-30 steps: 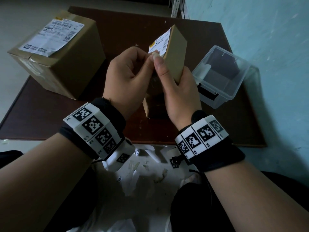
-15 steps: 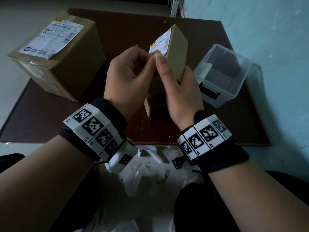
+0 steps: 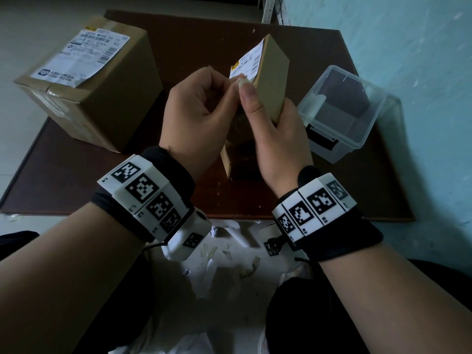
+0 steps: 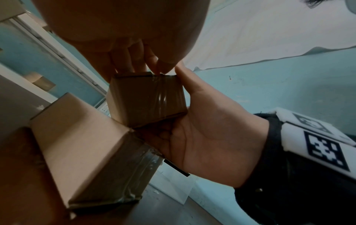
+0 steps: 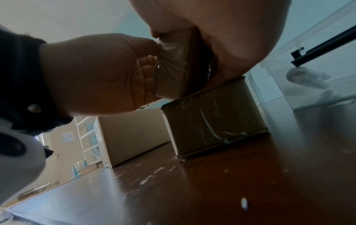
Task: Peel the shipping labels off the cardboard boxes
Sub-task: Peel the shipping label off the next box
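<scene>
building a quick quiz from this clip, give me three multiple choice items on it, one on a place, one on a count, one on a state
1. Where is the clear plastic bin?
A. right of the held box
B. on the large box
C. on the floor

2. How many cardboard boxes show a shipping label in the head view?
A. one
B. two
C. four

3. What state is the small box in?
A. lying flat, untouched
B. crushed
C. held up in both hands

Answers: 1 A, it sits on the table at the right hand's side. 2 B, the large box and the small box each bear one. 3 C, the left hand pinches at its label.
</scene>
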`<state>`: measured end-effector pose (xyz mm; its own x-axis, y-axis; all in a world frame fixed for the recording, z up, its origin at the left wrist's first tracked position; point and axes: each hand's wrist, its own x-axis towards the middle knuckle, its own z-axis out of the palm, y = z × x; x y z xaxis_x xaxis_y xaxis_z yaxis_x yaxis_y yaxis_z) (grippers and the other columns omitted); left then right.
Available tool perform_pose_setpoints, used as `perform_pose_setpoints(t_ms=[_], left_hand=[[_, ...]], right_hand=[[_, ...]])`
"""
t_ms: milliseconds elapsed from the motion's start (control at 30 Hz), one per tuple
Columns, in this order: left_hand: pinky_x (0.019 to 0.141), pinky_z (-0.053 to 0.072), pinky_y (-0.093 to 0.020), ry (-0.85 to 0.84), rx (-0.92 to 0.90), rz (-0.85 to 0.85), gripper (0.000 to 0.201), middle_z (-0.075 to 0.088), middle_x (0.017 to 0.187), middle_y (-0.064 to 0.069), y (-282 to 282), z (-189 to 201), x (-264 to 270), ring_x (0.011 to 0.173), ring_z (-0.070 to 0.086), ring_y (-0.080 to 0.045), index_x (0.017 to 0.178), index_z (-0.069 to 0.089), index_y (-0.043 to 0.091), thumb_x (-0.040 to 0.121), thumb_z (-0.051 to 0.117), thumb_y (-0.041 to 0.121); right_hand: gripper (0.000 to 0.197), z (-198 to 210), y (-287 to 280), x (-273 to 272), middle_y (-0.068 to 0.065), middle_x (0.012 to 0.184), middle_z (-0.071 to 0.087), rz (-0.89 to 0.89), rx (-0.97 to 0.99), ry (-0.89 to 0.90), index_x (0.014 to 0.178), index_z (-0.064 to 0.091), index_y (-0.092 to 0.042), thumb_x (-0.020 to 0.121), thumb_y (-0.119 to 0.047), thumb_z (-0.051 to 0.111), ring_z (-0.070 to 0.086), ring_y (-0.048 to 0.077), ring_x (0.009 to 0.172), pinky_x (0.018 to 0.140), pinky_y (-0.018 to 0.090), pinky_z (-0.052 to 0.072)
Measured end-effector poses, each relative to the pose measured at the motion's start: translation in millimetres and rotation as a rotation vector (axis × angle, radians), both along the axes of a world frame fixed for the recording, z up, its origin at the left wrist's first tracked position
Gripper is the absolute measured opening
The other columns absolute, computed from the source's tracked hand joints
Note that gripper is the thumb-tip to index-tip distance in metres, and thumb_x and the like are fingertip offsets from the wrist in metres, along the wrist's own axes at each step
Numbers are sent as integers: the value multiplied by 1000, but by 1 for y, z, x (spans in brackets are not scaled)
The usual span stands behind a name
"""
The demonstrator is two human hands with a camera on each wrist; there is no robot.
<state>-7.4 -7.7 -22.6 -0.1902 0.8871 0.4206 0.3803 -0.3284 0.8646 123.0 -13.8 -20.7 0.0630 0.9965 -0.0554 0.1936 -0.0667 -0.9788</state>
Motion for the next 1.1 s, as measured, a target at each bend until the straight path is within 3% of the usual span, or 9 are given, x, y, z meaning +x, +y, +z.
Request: perform_pose_setpoints(t_ms=[133,267,367,600,833,1000,1100], left_hand=[[55,52,-32,22,3,0,34,70,81,-15,0,1,-1,69,65,-26,91,66,-3,101,65,29],[57,53,-32,28,-1,5,33,71,82,-12,1,0,-2,71,67,-25,91,66,-1,100,65,31],[57,54,-36,37,-3,11,32,71,81,-11,1,0,-2,70,67,-25,90,66,0,100,65,31],[51,48,-22,37,-16,12,32,68,75,-9,2,1,-4,62,64,-18,88,65,0,100,65,30],[52,45,-17,50,-29,10,31,67,75,-6,2,2,-4,60,60,-13,90,65,0,101,64,29],[55,51,-32,65,-23,3,33,68,79,-14,2,1,-5,68,64,-27,91,64,-2,101,62,29],[54,49,-33,57,-19,8,34,68,78,-16,2,1,-5,68,63,-30,91,64,-3,101,62,28]], right_hand=[[56,0,0,0,-16,109,73,-5,2,1,131,61,-27,94,-68,68,69,-12,91,79,14,59],[55,-1,0,-1,-16,109,75,-9,12,-8,129,63,-27,94,-68,69,71,-9,95,88,23,62],[57,-1,0,-1,-14,111,76,-6,5,8,131,63,-26,93,-68,69,72,-7,96,88,23,62],[59,0,0,-1,-16,111,74,-4,5,-19,132,62,-28,93,-71,68,71,-8,96,85,19,61],[57,0,0,-1,-14,109,75,-8,4,2,130,63,-25,94,-68,69,72,-8,93,82,20,61],[53,1,-1,-1,-13,107,74,-5,2,14,129,62,-25,95,-65,69,71,-11,90,76,14,59],[56,0,0,-1,-13,108,75,-13,7,11,130,63,-24,94,-66,70,72,-9,91,77,15,59]])
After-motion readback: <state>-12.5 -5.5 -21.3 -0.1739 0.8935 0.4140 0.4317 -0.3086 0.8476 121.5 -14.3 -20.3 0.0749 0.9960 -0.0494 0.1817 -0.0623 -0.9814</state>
